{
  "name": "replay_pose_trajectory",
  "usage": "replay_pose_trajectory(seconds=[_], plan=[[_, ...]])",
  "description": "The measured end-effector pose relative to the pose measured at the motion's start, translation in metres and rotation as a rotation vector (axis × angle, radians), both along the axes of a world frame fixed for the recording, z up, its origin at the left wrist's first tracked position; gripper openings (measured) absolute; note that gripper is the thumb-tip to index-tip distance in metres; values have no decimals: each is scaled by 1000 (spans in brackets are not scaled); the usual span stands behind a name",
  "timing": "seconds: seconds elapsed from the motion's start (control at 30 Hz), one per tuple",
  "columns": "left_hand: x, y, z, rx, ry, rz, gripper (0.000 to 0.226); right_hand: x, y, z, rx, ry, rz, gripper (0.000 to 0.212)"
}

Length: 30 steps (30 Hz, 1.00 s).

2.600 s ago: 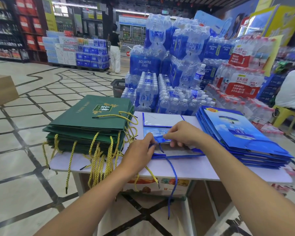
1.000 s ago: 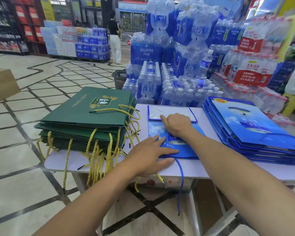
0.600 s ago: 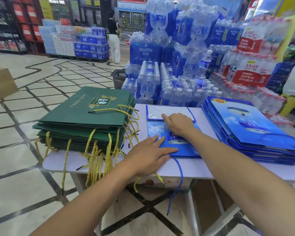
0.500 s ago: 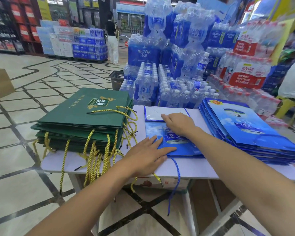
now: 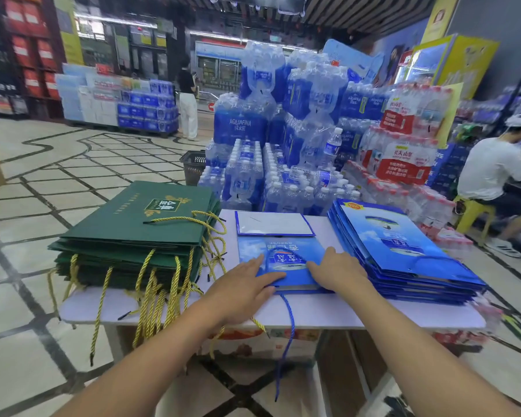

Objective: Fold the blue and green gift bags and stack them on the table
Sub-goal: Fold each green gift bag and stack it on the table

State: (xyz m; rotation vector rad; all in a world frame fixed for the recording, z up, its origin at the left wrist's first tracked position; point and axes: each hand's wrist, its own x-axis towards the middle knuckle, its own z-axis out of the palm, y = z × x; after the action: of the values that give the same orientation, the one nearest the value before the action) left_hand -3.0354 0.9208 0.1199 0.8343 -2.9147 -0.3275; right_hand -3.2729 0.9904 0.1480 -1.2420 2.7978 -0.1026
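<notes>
In the centre of the frame, a flattened blue gift bag (image 5: pixel 254 249) lies on the white surface (image 5: pixel 343 310). The left hand (image 5: pixel 244 288) and right hand (image 5: pixel 339 273) press it flat, fingers (image 5: pixel 272 276) straight and slightly spread. A green bag stack (image 5: pixel 139 233) sits left and a blue bag stack (image 5: pixel 403 254) right.

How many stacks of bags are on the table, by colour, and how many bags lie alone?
Green stacks of bags: 1
Blue stacks of bags: 1
Single blue bags, between the stacks: 1
Total: 3
</notes>
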Motion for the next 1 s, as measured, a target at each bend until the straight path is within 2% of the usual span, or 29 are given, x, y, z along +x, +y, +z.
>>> replay_pose_trajectory(seconds=[0.07,0.17,0.23,0.33,0.43,0.53,0.63,0.73,0.77,0.83,0.9,0.93,1.0], plan=[[1,1,3,20,1,35,52,-3,0,8,-18,-89,-12,65],[3,0,5,64,20,35,60,-8,-3,25,-181,-291,-30,45],[1,0,9,109,75,35,65,-11,-5,36,-230,-358,-39,36],[-11,4,19,102,88,55,64,-9,-1,42,-137,-347,-48,44],[-24,6,24,62,-35,56,58,-3,4,35,-61,-343,-37,38],[-28,8,23,-44,-143,27,55,-3,4,29,-150,-422,-96,31],[-25,9,17,-19,-104,51,60,-5,11,30,-365,-552,-178,25],[-32,0,14,151,105,110,73,-3,14,46,-719,-718,-150,29],[-38,-1,16,255,218,122,78,-1,14,56,-839,-770,-108,37],[-50,5,33,604,515,170,78,9,17,79,-1007,-826,22,52],[-56,14,62,933,747,254,64,21,21,98,-1096,-845,176,47],[-56,15,76,1078,797,282,61,29,23,106,-1115,-832,258,40],[-54,7,92,1321,808,284,73,43,29,114,-1106,-787,423,32]])
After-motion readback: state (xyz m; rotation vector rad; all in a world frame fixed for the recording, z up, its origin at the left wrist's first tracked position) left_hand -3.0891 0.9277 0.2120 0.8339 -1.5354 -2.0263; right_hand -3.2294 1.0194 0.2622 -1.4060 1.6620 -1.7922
